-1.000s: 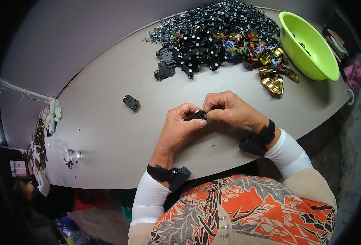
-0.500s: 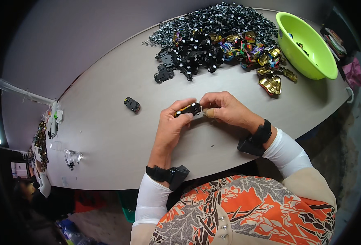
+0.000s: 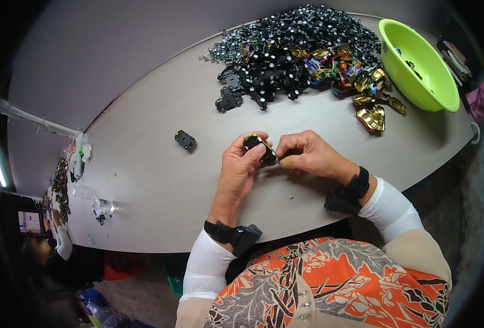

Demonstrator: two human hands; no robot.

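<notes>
My left hand (image 3: 238,170) is closed around a toy car (image 3: 255,145), its black underside with pale wheels turned up and a bit of yellow at the far end. The fingers of my right hand (image 3: 314,157) are pinched together at the car's near end; whatever they grip there is too small to make out. A covering wraps one right fingertip. To the left, a second toy car (image 3: 185,140) lies underside up on the table. Beyond my hands are a heap of black car bases (image 3: 264,82) and shiny gold and coloured car bodies (image 3: 370,118).
A large pile of small wheels on metal axles (image 3: 302,33) covers the back of the table (image 3: 149,180). At the right stands a green basin (image 3: 447,98) holding a few pieces. A clear cup (image 3: 103,206) lies at the left. Another person's sleeve (image 3: 63,243) shows far left.
My left hand has turned the toy car from lying sideways to pointing away, tilted toward my right hand. My right fingers stay pinched by its end. The whole view has shifted slightly.
</notes>
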